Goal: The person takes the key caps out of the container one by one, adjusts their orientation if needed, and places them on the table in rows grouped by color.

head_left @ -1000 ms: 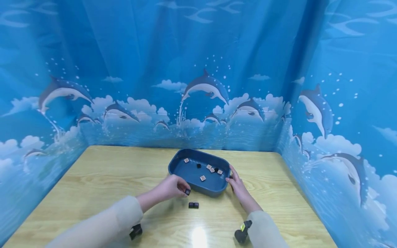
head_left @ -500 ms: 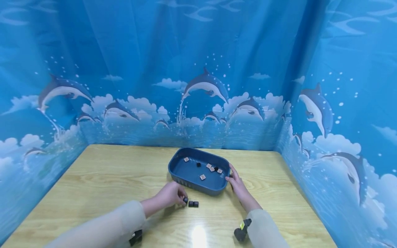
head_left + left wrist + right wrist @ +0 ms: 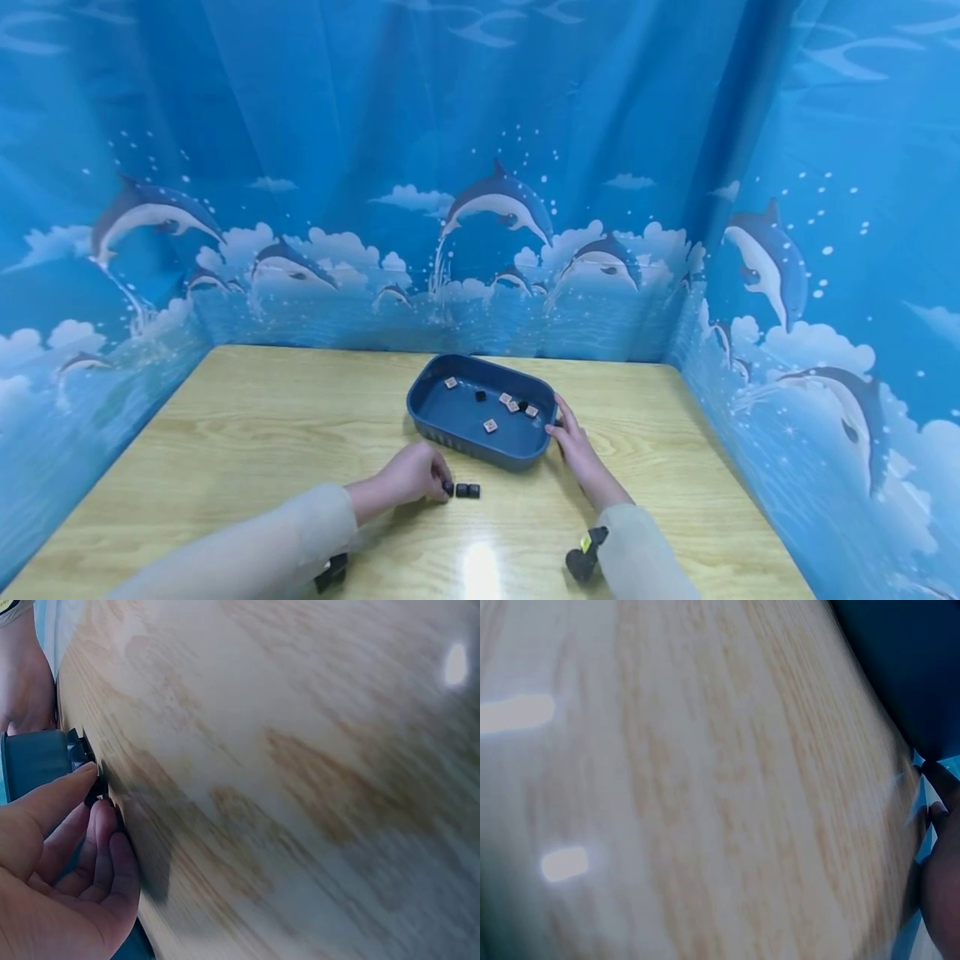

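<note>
My left hand (image 3: 415, 473) pinches a small black block (image 3: 447, 488) between thumb and fingertips, low at the table. In the left wrist view, the thumb lies over this block and hides part of it. Just right of it, two more black blocks (image 3: 468, 491) sit side by side on the table. At the right end of a dark blue tray (image 3: 472, 450), my right hand (image 3: 576, 446) holds the rim, thumb toward the front corner and fingers along the outer side. Inside the tray lie several white-faced blocks (image 3: 490, 426) and two black blocks, one being this black block (image 3: 481, 396).
A light wooden table (image 3: 262, 417) carries everything. Behind it and on both sides hangs a blue curtain (image 3: 360, 167) printed with dolphins. Black straps with small devices (image 3: 581, 562) show at both sleeves.
My left hand has come down from beside the tray's front wall, bringing its black block to the left end of the pair on the table. The right hand stays at the tray.
</note>
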The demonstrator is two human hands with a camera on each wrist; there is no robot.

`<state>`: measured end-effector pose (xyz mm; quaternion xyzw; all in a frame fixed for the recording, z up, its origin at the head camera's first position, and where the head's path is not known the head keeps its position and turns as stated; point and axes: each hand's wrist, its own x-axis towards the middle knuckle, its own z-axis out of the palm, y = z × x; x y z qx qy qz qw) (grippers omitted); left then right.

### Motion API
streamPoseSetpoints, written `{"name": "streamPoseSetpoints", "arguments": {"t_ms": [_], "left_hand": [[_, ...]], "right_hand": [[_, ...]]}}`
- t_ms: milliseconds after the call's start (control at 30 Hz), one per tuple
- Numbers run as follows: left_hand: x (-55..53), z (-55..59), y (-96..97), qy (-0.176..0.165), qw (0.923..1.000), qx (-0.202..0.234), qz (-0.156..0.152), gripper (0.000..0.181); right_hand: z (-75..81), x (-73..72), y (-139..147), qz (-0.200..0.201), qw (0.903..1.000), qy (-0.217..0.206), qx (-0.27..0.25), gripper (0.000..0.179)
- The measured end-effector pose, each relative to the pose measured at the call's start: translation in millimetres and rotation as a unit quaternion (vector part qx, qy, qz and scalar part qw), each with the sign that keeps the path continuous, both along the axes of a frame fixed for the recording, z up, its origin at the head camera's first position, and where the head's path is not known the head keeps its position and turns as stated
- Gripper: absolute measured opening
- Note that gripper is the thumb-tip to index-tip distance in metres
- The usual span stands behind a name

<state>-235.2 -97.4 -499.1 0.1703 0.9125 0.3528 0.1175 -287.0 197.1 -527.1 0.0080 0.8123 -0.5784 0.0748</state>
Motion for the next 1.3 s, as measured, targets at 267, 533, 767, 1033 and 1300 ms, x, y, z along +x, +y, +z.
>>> {"name": "streamPoseSetpoints", "arguments": {"t_ms": [267, 533, 767, 1033, 1300], "left_hand": [[-1.6, -1.4, 1.3, -0.002, 0.9999, -0.014, -0.002, 0.021], [-2.8, -2.0, 2.6, -0.007, 0.9998, -0.018, -0.002, 0.021], [-4.2, 3.0, 3.2, -0.021, 0.9996, -0.017, -0.009, 0.026], [-12.7, 23.9, 5.6, 0.003, 0.9982, -0.016, -0.057, 0.024], [-28.0, 49.2, 13.0, 0.005, 0.9912, -0.003, -0.133, 0.024]], "right_hand": [[0.9, 1.7, 0, 0.0, 1.0, -0.003, 0.001, 0.067], [1.4, 1.3, 0, 0.007, 1.0, 0.006, 0.001, 0.067], [1.3, 0.4, 1, 0.003, 1.0, -0.002, -0.005, 0.067], [-0.1, -0.5, 1, 0.003, 0.9999, -0.01, 0.0, 0.068], [-0.1, 1.4, 2, 0.007, 1.0, -0.007, -0.001, 0.067]]}}
